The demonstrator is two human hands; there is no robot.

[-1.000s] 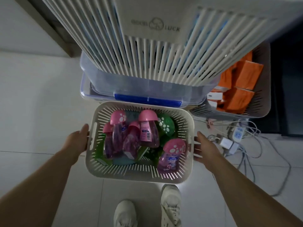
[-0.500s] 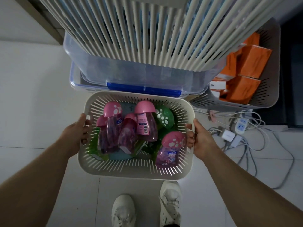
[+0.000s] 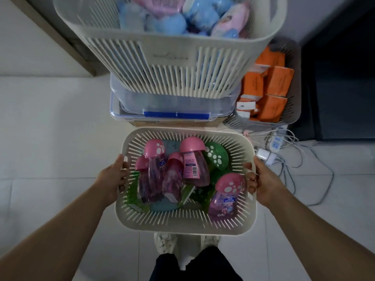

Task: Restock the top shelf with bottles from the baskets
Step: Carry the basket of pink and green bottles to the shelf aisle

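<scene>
Cream basket (image 3: 182, 222) of bottles (image 3: 194, 165) is gripped at both side rims by left hand (image 3: 112, 177) and right hand (image 3: 261, 181); level lifting is advised.

The left hand (image 3: 113, 177) and right hand (image 3: 261, 180), open beside the cream slotted plastic basket (image 3: 182, 225) a second ago, now grip its two side handles (fingers hooked through the slots). The basket has risen nearer the camera and covers the toes of the white shoes (image 3: 164, 243), formerly fully visible below it.
</scene>
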